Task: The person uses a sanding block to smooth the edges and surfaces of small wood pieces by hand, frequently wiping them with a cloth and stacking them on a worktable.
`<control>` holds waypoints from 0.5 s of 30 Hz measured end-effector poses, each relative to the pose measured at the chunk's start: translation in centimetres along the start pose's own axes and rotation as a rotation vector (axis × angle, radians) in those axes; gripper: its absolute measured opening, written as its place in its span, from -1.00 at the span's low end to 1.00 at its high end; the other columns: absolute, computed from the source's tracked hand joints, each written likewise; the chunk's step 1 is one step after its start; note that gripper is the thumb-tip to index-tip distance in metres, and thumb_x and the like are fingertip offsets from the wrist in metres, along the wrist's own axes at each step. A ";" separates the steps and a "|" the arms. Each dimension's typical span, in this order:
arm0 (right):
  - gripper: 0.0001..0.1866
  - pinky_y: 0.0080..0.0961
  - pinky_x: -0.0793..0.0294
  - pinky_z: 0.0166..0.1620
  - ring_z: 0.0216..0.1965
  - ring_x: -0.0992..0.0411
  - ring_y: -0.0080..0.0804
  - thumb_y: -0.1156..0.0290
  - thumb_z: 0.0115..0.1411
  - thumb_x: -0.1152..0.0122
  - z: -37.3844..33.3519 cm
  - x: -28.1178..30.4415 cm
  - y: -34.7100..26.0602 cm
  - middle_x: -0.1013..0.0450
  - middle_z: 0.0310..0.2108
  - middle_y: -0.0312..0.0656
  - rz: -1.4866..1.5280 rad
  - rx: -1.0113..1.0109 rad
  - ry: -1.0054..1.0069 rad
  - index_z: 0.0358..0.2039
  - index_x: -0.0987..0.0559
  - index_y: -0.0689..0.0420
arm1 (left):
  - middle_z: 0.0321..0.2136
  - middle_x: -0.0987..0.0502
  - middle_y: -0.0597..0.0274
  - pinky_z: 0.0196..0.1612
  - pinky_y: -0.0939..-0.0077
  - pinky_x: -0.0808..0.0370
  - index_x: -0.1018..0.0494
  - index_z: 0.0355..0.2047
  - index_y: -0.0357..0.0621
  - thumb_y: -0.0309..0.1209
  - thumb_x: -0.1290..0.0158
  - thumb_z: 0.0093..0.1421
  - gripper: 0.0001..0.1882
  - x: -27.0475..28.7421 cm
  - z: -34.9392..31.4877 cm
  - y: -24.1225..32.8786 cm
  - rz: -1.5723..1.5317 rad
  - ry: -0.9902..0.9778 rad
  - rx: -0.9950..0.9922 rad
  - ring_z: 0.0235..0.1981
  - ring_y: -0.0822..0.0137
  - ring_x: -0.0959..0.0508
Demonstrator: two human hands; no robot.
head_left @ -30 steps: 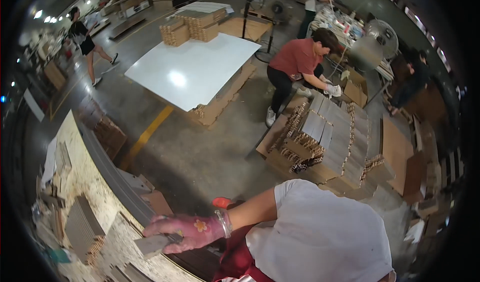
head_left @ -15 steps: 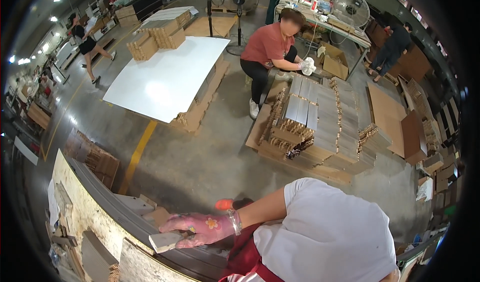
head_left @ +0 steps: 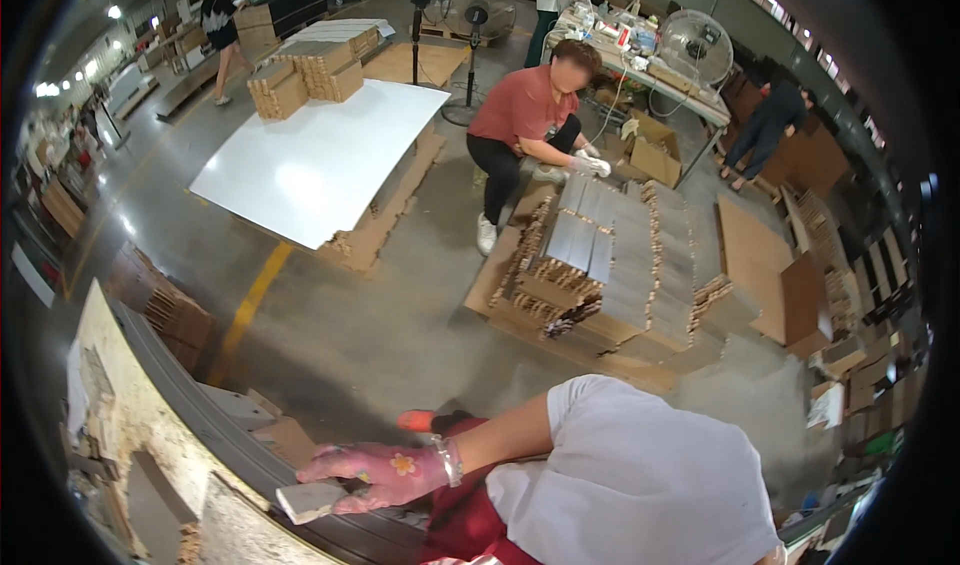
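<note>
My right hand (head_left: pixel 385 475), in a pink flowered glove with a clear band at the wrist, reaches in along the bottom of the view. Its fingers and thumb are closed around a small pale rectangular block (head_left: pixel 308 502), whose exact kind I cannot make out. The block is at the edge of long grey boards (head_left: pixel 362 537) lying side by side beneath the hand. Part of a red apron (head_left: pixel 462 505) shows next to my forearm. My left hand is out of view.
A light, worn worktop (head_left: pixel 235 515) with grey offcuts (head_left: pixel 160 515) lies at lower left. Stacked grey panels (head_left: pixel 640 265) stand on the floor beside a crouching person (head_left: pixel 525 115). Further off are a large white sheet (head_left: pixel 320 155), pedestal fans (head_left: pixel 476 17) and a cluttered table (head_left: pixel 640 50).
The whole view has shifted slightly. My right hand still holds the block. The crouching person's gloved hands have moved lower, towards the panel stack, and a walking person at far left has gone further away.
</note>
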State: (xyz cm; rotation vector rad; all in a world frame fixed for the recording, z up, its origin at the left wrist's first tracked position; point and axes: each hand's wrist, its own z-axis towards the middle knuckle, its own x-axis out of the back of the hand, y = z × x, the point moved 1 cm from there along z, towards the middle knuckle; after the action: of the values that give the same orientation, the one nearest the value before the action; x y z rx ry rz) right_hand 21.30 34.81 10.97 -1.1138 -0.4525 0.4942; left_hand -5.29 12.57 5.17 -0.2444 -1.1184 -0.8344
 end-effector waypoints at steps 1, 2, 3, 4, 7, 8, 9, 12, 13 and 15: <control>-0.46 -0.36 -0.32 0.03 0.00 -0.31 -0.10 0.33 0.14 -0.19 -0.4 0.2 0.1 -0.27 0.00 -0.02 -0.010 0.011 0.012 0.09 -0.30 0.24 | 0.06 -0.36 -0.07 0.11 0.15 -0.31 -0.42 0.03 -0.13 -0.20 0.06 0.26 -0.59 -0.1 0.1 0.1 -0.006 -0.014 0.004 0.05 -0.03 -0.39; -0.46 -0.37 -0.32 0.02 -0.01 -0.31 -0.10 0.34 0.14 -0.19 -0.5 0.2 0.2 -0.27 0.00 -0.02 -0.013 0.028 0.011 0.09 -0.30 0.25 | 0.07 -0.35 -0.06 0.11 0.14 -0.31 -0.41 0.04 -0.12 -0.19 0.06 0.26 -0.59 -0.1 0.0 0.0 -0.006 -0.024 0.020 0.06 -0.03 -0.38; -0.44 -0.38 -0.32 0.01 -0.03 -0.31 -0.13 0.34 0.13 -0.20 -0.8 0.4 0.2 -0.27 -0.03 -0.02 0.013 -0.031 -0.016 0.11 -0.28 0.27 | 0.08 -0.34 -0.06 0.12 0.14 -0.30 -0.40 0.05 -0.13 -0.19 0.07 0.26 -0.58 -0.6 -0.1 -0.6 0.017 -0.037 0.018 0.07 -0.03 -0.36; -0.43 -0.39 -0.32 0.00 -0.04 -0.31 -0.14 0.34 0.13 -0.20 -1.1 0.8 0.0 -0.27 -0.03 -0.03 0.031 -0.061 -0.021 0.11 -0.27 0.27 | 0.09 -0.33 -0.06 0.12 0.14 -0.29 -0.39 0.06 -0.13 -0.18 0.08 0.27 -0.57 -1.1 -0.1 -1.2 0.039 -0.052 0.015 0.08 -0.04 -0.35; -0.40 -0.42 -0.25 0.07 0.03 -0.26 -0.19 0.35 0.15 -0.20 -1.6 1.1 0.5 -0.28 0.00 -0.04 0.085 -0.148 -0.071 0.15 -0.24 0.28 | 0.12 -0.28 -0.11 0.15 0.11 -0.25 -0.31 0.11 -0.19 -0.12 0.13 0.28 -0.49 -1.3 0.6 -0.9 0.025 -0.126 -0.079 0.11 -0.09 -0.30; -0.42 -0.40 -0.16 0.16 0.12 -0.18 -0.19 0.36 0.15 -0.19 -1.7 1.3 0.5 -0.26 0.07 -0.06 0.026 -0.152 -0.083 0.15 -0.25 0.24 | 0.14 -0.25 -0.13 0.16 0.10 -0.23 -0.28 0.13 -0.21 -0.09 0.15 0.28 -0.46 -1.6 0.9 -0.6 0.032 -0.116 -0.186 0.13 -0.11 -0.28; -0.42 -0.38 -0.09 0.20 0.18 -0.13 -0.21 0.36 0.16 -0.18 -2.0 2.0 0.0 -0.24 0.11 -0.08 -0.012 -0.253 -0.098 0.16 -0.25 0.22 | 0.16 -0.23 -0.15 0.16 0.10 -0.23 -0.23 0.17 -0.22 -0.06 0.15 0.28 -0.42 -2.1 0.8 0.0 0.002 -0.197 -0.104 0.15 -0.11 -0.26; -0.41 -0.32 -0.03 0.26 0.24 -0.09 -0.17 0.31 0.16 -0.16 -0.2 -1.2 -0.8 -0.22 0.16 -0.05 -0.164 -0.308 -0.291 0.18 -0.25 0.18 | 0.23 -0.11 -0.04 0.31 0.26 -0.01 -0.04 0.23 -0.32 -0.33 0.05 0.20 -0.36 -4.0 -3.3 -4.3 -0.498 0.120 0.083 0.26 0.10 -0.11; -0.42 -0.30 -0.07 0.25 0.25 -0.10 -0.15 0.30 0.16 -0.14 -0.5 -0.8 -0.7 -0.24 0.15 -0.03 -0.188 -0.341 -0.254 0.16 -0.27 0.20 | 0.22 -0.13 -0.06 0.31 0.28 -0.01 -0.05 0.22 -0.35 -0.46 0.19 0.23 -0.46 -9.5 -2.5 -12.1 -0.551 -0.093 0.122 0.26 0.09 -0.11; -0.53 -0.31 -0.28 0.12 0.09 -0.30 -0.13 0.39 0.13 -0.17 0.9 -2.2 -1.0 -0.32 0.06 0.00 -0.325 -0.094 -0.320 0.07 -0.37 0.20 | 0.11 -0.30 -0.05 0.21 0.26 -0.19 -0.22 0.13 -0.32 -0.53 0.13 0.11 -0.48 -8.1 -2.3 -10.7 -0.253 -0.022 0.185 0.14 0.09 -0.28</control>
State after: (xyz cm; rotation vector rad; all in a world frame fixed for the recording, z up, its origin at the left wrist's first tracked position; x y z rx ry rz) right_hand 19.12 33.83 12.02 -1.0283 -0.9279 0.3669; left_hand -12.64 7.77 -5.27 0.0434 -1.2549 -0.9456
